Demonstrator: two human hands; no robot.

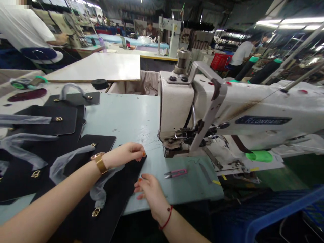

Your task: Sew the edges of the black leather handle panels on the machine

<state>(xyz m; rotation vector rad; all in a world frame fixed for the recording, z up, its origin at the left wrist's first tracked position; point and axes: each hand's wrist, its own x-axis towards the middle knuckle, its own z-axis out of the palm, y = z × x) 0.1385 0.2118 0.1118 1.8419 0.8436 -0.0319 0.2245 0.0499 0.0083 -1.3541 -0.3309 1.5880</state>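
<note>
A black bag panel [118,195] lies near the front of the table, with a plastic-wrapped handle [98,192] and gold-coloured rings on it. My left hand [129,156] reaches across the panel, its fingers curled and closed at the upper right corner. Lower down, my right hand [150,192] is beside the panel's right edge, palm inward and fingers apart; whether the fingertips touch the edge is hard to tell. Thread snips [177,173] with pink handles rest on the table to the right. Beyond them stands a white sewing machine [177,111], apart from both hands.
Several more black panels [55,118] with wrapped handles overlap on the left. A black roll [99,84] sits at the pale green table's [121,114] back. A blue crate [253,219] stands at lower right. Other people work at machines behind.
</note>
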